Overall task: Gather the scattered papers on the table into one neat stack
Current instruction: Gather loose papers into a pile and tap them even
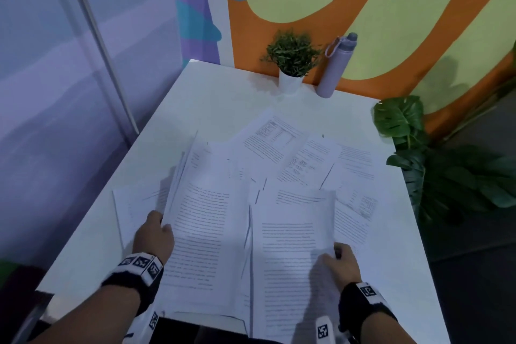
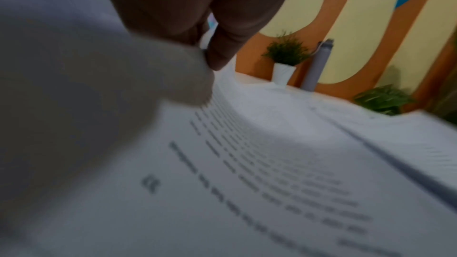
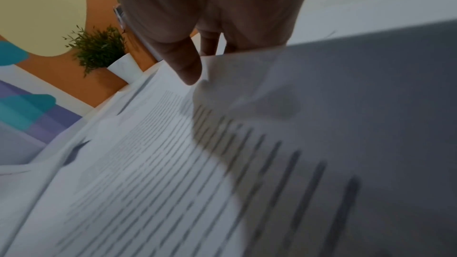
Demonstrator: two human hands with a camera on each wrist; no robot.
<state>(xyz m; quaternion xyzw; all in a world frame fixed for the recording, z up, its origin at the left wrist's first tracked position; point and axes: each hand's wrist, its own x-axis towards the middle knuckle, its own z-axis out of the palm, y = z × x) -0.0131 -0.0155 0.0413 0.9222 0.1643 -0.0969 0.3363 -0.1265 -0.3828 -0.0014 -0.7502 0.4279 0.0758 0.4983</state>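
Several printed white papers lie scattered and overlapping on the white table (image 1: 217,95). My left hand (image 1: 156,229) grips the left edge of a bundle of sheets (image 1: 206,226), lifted and curling at that side; the left wrist view shows the thumb (image 2: 222,54) pinching the paper (image 2: 247,173). My right hand (image 1: 339,258) pinches the right edge of a printed sheet (image 1: 293,254) near the table's front; in the right wrist view the thumb (image 3: 188,65) lies on top of that sheet (image 3: 173,163). More loose sheets (image 1: 307,159) spread behind, towards the back right.
A small potted plant (image 1: 291,60) in a white pot and a lilac water bottle (image 1: 336,65) stand at the table's back edge against the painted wall. A large-leaved floor plant (image 1: 435,159) is beside the table's right edge. A glass partition runs along the left.
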